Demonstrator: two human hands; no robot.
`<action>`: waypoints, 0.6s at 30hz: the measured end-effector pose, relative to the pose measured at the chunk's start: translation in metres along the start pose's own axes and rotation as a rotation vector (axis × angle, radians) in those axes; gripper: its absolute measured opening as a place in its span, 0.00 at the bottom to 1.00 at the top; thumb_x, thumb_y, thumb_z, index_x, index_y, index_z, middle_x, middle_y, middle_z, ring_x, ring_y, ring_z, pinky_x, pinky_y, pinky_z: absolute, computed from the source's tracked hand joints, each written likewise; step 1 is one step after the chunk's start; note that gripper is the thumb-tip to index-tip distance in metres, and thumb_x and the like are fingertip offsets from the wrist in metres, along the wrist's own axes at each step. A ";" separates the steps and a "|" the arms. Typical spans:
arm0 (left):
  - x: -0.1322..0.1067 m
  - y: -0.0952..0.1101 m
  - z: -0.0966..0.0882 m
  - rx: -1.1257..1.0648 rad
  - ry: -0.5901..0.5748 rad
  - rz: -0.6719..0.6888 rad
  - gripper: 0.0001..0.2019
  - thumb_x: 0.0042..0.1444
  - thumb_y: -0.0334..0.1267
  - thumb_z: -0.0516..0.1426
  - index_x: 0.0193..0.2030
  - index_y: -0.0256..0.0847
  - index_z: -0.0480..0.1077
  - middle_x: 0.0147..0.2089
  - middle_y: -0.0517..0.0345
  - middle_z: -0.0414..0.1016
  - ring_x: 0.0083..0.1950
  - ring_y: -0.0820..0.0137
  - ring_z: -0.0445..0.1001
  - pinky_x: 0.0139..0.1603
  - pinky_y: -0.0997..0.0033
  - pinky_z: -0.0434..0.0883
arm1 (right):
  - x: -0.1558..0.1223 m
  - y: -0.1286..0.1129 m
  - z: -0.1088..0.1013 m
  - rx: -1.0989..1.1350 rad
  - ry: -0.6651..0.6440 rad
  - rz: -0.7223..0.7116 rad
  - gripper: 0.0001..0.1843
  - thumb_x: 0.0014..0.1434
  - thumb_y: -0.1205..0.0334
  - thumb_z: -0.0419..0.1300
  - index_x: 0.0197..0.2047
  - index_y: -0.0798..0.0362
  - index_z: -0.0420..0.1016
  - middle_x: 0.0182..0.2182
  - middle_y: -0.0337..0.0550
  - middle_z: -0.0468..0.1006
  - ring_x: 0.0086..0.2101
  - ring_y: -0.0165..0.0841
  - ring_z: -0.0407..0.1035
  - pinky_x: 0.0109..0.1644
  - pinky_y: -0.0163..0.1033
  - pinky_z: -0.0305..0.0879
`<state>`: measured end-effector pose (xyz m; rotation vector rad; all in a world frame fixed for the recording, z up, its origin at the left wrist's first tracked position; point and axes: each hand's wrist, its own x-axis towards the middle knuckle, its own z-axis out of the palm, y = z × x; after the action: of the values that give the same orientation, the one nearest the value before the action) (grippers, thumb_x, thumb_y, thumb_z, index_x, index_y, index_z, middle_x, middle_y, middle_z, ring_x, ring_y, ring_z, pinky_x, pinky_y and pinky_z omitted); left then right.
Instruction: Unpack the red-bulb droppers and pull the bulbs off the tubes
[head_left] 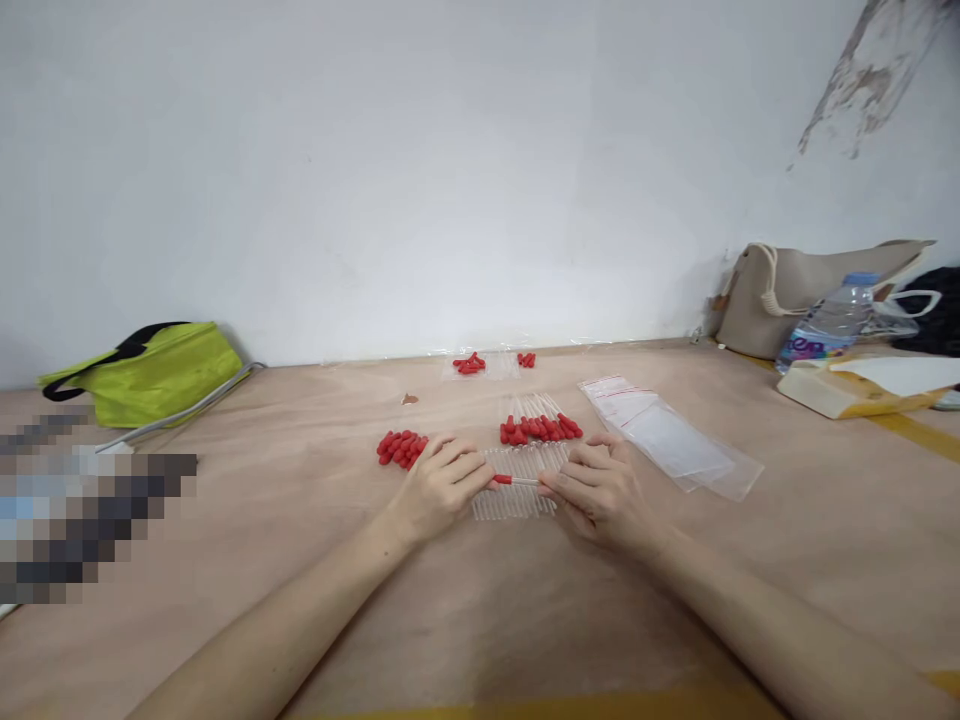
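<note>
My left hand (444, 484) pinches a red rubber bulb (502, 479), its round end hidden in my fingers. A thin clear dropper tube (526, 482) meets the bulb's open end, and my right hand (600, 492) grips the tube's other end. Both hands are closed, just over a row of loose clear tubes (510, 505) on the table. Behind them lies a row of droppers with red bulbs (541, 429) fitted on tubes. A pile of loose red bulbs (400, 449) sits beside my left hand.
Flat clear zip bags (667, 430) lie to the right. Near the wall are bagged red bulbs (469, 364) and a few more red bulbs (526, 360). A green pouch (161, 375) stands left; a bottle (829, 320), beige bag (757, 300) and tissue pack (825, 388) stand right.
</note>
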<state>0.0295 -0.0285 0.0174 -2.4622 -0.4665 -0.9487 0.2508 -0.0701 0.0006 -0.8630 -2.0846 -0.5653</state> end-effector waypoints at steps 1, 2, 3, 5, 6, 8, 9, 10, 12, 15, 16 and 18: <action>0.001 0.001 0.000 0.008 -0.006 0.011 0.04 0.56 0.34 0.54 0.31 0.38 0.68 0.30 0.61 0.74 0.36 0.71 0.69 0.42 0.66 0.63 | 0.000 0.000 0.000 -0.001 0.001 0.002 0.07 0.57 0.63 0.54 0.31 0.51 0.73 0.15 0.33 0.65 0.25 0.27 0.57 0.43 0.39 0.49; 0.001 0.001 0.000 0.013 -0.013 0.018 0.04 0.56 0.34 0.54 0.31 0.38 0.68 0.30 0.61 0.74 0.37 0.71 0.69 0.42 0.66 0.62 | -0.001 0.000 0.000 0.000 0.000 0.005 0.07 0.57 0.63 0.54 0.31 0.51 0.72 0.15 0.33 0.65 0.25 0.26 0.57 0.43 0.39 0.48; 0.001 0.000 0.000 0.015 -0.021 0.024 0.05 0.57 0.33 0.53 0.31 0.39 0.68 0.30 0.61 0.74 0.37 0.71 0.69 0.43 0.65 0.62 | -0.002 0.001 -0.001 0.002 -0.005 0.008 0.07 0.57 0.63 0.54 0.31 0.51 0.72 0.15 0.33 0.66 0.25 0.26 0.57 0.43 0.39 0.48; -0.003 -0.006 -0.002 0.001 -0.032 0.007 0.06 0.57 0.32 0.52 0.32 0.40 0.68 0.31 0.60 0.74 0.39 0.70 0.69 0.44 0.64 0.63 | -0.004 0.005 -0.002 0.013 -0.014 0.018 0.07 0.57 0.63 0.54 0.30 0.50 0.72 0.15 0.33 0.67 0.26 0.26 0.59 0.44 0.39 0.48; -0.006 -0.011 -0.005 -0.012 -0.027 -0.030 0.06 0.57 0.31 0.51 0.32 0.40 0.68 0.32 0.60 0.74 0.39 0.69 0.70 0.43 0.64 0.64 | -0.004 0.009 -0.004 0.019 -0.014 0.035 0.08 0.57 0.63 0.54 0.29 0.50 0.72 0.16 0.33 0.68 0.26 0.26 0.60 0.45 0.40 0.48; -0.012 -0.026 -0.012 -0.027 0.023 -0.166 0.07 0.57 0.30 0.50 0.34 0.42 0.68 0.33 0.58 0.73 0.38 0.69 0.69 0.41 0.64 0.66 | -0.005 0.017 -0.005 0.015 0.023 0.126 0.09 0.57 0.64 0.53 0.28 0.51 0.72 0.18 0.34 0.71 0.26 0.26 0.61 0.45 0.40 0.47; -0.015 -0.033 -0.016 -0.020 0.047 -0.231 0.08 0.57 0.29 0.50 0.35 0.42 0.68 0.34 0.56 0.73 0.38 0.69 0.69 0.39 0.64 0.67 | -0.005 0.020 -0.004 0.008 0.046 0.189 0.10 0.57 0.64 0.53 0.27 0.51 0.72 0.20 0.34 0.73 0.25 0.25 0.61 0.45 0.41 0.46; -0.016 -0.040 -0.019 -0.004 0.092 -0.288 0.08 0.57 0.29 0.49 0.37 0.43 0.68 0.34 0.55 0.72 0.38 0.68 0.69 0.38 0.63 0.68 | -0.005 0.021 -0.003 -0.001 0.063 0.251 0.10 0.58 0.63 0.53 0.28 0.51 0.73 0.21 0.35 0.74 0.25 0.25 0.62 0.45 0.41 0.46; -0.015 -0.046 -0.024 -0.046 0.165 -0.399 0.09 0.57 0.31 0.50 0.41 0.47 0.68 0.38 0.55 0.71 0.39 0.68 0.69 0.37 0.62 0.69 | -0.002 0.019 0.003 0.000 0.050 0.316 0.09 0.58 0.62 0.53 0.31 0.49 0.74 0.24 0.36 0.76 0.27 0.26 0.63 0.44 0.41 0.46; -0.008 -0.041 -0.021 -0.164 0.169 -0.433 0.10 0.58 0.32 0.50 0.44 0.49 0.67 0.40 0.56 0.69 0.42 0.68 0.70 0.39 0.64 0.71 | 0.000 0.008 0.014 0.015 -0.013 0.300 0.08 0.57 0.62 0.54 0.35 0.48 0.75 0.27 0.36 0.77 0.29 0.27 0.64 0.42 0.40 0.47; -0.006 -0.037 -0.019 -0.187 0.152 -0.433 0.11 0.58 0.33 0.49 0.45 0.48 0.67 0.40 0.56 0.69 0.43 0.68 0.70 0.40 0.64 0.71 | 0.000 0.005 0.018 0.005 -0.021 0.293 0.09 0.57 0.63 0.53 0.35 0.48 0.75 0.27 0.37 0.77 0.29 0.28 0.64 0.42 0.39 0.47; -0.002 -0.031 -0.013 -0.198 0.111 -0.451 0.12 0.58 0.32 0.48 0.46 0.45 0.66 0.41 0.54 0.67 0.45 0.68 0.69 0.43 0.64 0.70 | 0.000 0.002 0.022 -0.041 -0.045 0.271 0.10 0.58 0.64 0.52 0.36 0.49 0.75 0.27 0.38 0.77 0.29 0.28 0.64 0.41 0.39 0.47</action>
<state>0.0066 -0.0099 0.0334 -2.5080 -0.9567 -1.3592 0.2414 -0.0548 -0.0126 -1.1686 -1.9587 -0.4471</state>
